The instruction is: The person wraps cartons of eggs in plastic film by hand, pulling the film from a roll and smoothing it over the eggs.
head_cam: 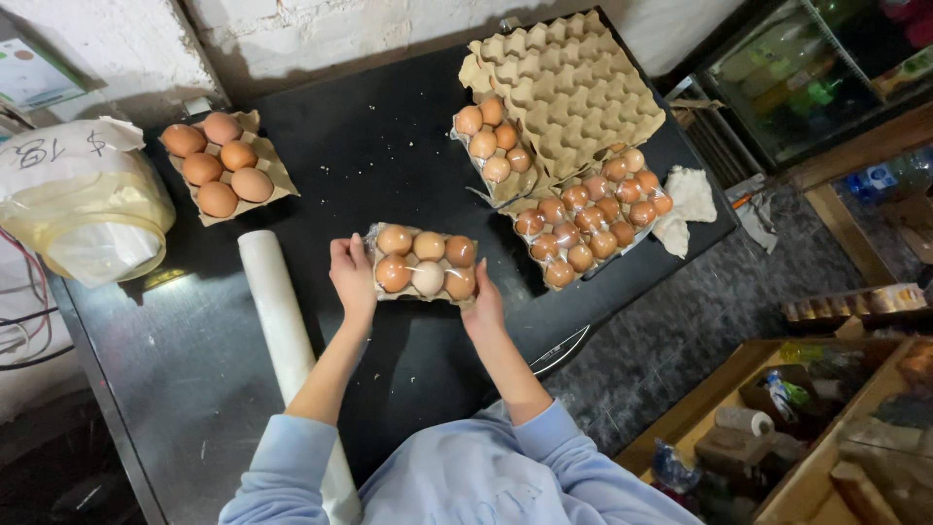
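Note:
A small cardboard egg tray (424, 264) with several brown eggs, covered in clear film, lies on the black table (389, 165). My left hand (352, 276) grips its left end. My right hand (483, 304) holds its right front corner. Both forearms come up from light blue sleeves at the bottom of the view.
A roll of clear film (282, 331) lies left of my left arm. Another small tray of eggs (222, 165) sits at the far left, beside a plastic-covered tub (83, 209). Empty stacked trays (569, 87) and two filled trays (593, 228) stand at the right, near a cloth (688, 204).

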